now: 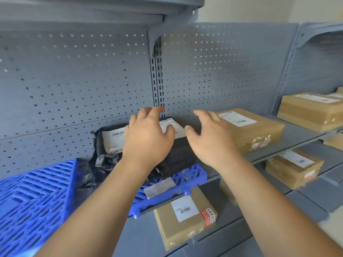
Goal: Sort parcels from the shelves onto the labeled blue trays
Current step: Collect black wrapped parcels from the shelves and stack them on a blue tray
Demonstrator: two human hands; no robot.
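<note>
A blue slatted tray (37, 197) lies on the grey shelf at lower left, with a paper label (159, 187) on its right end. Two black plastic parcels rest on it against the pegboard: one with a white label (111, 140) at the left, another (178, 154) beside it on the right. My left hand (148, 138) hovers open over the right black parcel, fingers spread above its white label. My right hand (209, 140) is open just to the right of that parcel, holding nothing. Whether either hand touches the parcel I cannot tell.
A brown cardboard box (248, 128) stands on the same shelf right of my hands. More brown boxes sit at far right (311, 110), on the shelf below (293, 167) and at lower centre (185, 217). An upper shelf (92, 10) overhangs.
</note>
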